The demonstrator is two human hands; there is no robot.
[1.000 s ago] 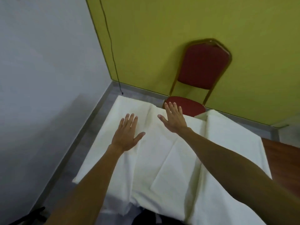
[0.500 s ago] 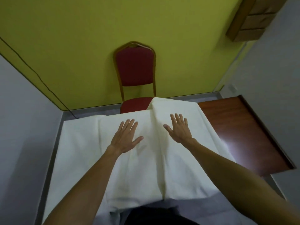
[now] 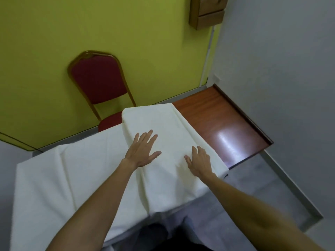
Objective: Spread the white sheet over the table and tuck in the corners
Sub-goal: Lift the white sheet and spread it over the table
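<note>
We see a red chair (image 3: 98,82) against the yellow-green wall (image 3: 145,42), grey wall (image 3: 281,69) at right, wooden box (image 3: 206,12) above.

A white sheet (image 3: 94,171) covers most of the table (image 3: 223,127), leaving bare brown wood at the table's right end. Both hands lie palm down, fingers spread, on a doubled-over part of the sheet near its right edge: the left hand (image 3: 142,151) toward the middle, the right hand (image 3: 199,162) close to the table's near edge. A long fold runs from the far edge between the arms. A red chair (image 3: 97,82) stands beyond the far edge against a yellow-green wall (image 3: 145,42).
</note>
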